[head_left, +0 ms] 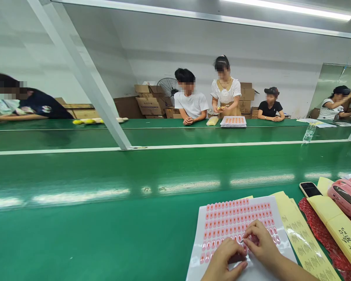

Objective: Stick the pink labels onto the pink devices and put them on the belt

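A white sheet (236, 218) covered with rows of small pink stickers lies on the green bench in front of me. My left hand (224, 261) rests on the sheet's lower part, fingers curled and pressed down near the bottom rows. My right hand (261, 242) is beside it, fingertips pinched at a sticker in the lower middle rows. What the pinch holds is too small to make out.
Yellow paper strips (304, 242), a phone (310, 189) and pink plastic shells (346, 197) lie to the right. The green conveyor (105, 175) runs across. Other people work at the far bench beside a sticker stack (233, 121); a bottle (309, 132) stands there.
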`<control>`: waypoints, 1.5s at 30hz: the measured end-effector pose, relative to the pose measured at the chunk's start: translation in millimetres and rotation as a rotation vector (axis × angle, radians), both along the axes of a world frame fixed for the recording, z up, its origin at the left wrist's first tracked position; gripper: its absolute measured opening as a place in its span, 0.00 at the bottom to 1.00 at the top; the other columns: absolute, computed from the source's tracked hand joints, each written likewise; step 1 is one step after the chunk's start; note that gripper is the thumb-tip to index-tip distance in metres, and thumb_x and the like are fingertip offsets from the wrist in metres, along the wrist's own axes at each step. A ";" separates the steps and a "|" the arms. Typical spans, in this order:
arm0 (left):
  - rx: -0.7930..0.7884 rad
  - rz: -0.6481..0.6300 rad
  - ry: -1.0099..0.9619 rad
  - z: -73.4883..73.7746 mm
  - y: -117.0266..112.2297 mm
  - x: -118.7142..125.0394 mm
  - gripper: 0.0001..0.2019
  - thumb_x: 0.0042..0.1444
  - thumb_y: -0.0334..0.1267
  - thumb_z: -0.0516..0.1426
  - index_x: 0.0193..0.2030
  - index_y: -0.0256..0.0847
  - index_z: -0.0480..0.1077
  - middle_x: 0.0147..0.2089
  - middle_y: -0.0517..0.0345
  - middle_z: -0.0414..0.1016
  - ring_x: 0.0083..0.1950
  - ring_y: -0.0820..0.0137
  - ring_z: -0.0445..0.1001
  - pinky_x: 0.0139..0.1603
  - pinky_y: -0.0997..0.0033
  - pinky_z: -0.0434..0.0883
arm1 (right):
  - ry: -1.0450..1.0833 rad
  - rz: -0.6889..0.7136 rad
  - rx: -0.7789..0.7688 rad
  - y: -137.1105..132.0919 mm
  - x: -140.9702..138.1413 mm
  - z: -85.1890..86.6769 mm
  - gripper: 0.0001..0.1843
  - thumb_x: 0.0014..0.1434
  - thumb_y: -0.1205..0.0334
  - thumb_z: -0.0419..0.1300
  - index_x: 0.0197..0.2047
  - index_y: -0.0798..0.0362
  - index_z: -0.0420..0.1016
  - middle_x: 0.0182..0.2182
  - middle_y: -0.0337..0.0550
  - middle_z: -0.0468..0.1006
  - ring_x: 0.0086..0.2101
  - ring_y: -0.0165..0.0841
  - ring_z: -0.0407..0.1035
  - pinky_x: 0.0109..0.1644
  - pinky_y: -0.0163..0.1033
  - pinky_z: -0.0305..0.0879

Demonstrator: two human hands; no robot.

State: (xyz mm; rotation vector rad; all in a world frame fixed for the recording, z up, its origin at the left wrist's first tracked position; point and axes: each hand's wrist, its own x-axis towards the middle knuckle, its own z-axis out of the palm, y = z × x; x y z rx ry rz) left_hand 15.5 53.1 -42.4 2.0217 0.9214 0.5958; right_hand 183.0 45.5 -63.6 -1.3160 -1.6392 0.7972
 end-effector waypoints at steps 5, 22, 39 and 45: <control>-0.004 0.000 0.007 -0.1 -0.9 0.3 0.04 0.48 0.37 0.58 0.32 0.41 0.71 0.35 0.54 0.73 0.38 0.66 0.68 0.39 0.69 0.63 | -0.002 0.009 -0.002 -0.3 -0.1 1.1 0.07 0.47 0.72 0.57 0.29 0.51 0.72 0.31 0.42 0.69 0.33 0.34 0.65 0.36 0.39 0.60; 0.029 -0.020 0.012 2.2 -2.2 -0.5 0.05 0.49 0.40 0.58 0.32 0.42 0.70 0.34 0.56 0.73 0.38 0.66 0.68 0.39 0.70 0.63 | -0.013 0.015 -0.003 -1.0 0.2 3.9 0.07 0.48 0.73 0.56 0.29 0.52 0.73 0.31 0.43 0.70 0.35 0.36 0.66 0.38 0.40 0.61; 0.030 -0.042 0.033 0.8 -0.5 -0.7 0.04 0.47 0.35 0.58 0.32 0.40 0.71 0.34 0.55 0.73 0.38 0.66 0.67 0.39 0.70 0.63 | -0.031 0.029 -0.018 -0.5 -0.6 3.4 0.06 0.48 0.72 0.57 0.29 0.53 0.73 0.32 0.43 0.69 0.35 0.36 0.65 0.39 0.40 0.61; 0.045 -0.038 0.047 1.1 -1.1 0.5 0.05 0.48 0.38 0.58 0.32 0.40 0.71 0.33 0.54 0.74 0.38 0.65 0.68 0.39 0.69 0.63 | -0.025 0.027 -0.016 -0.4 -1.0 2.9 0.07 0.48 0.73 0.56 0.29 0.54 0.73 0.32 0.45 0.69 0.36 0.37 0.65 0.40 0.42 0.61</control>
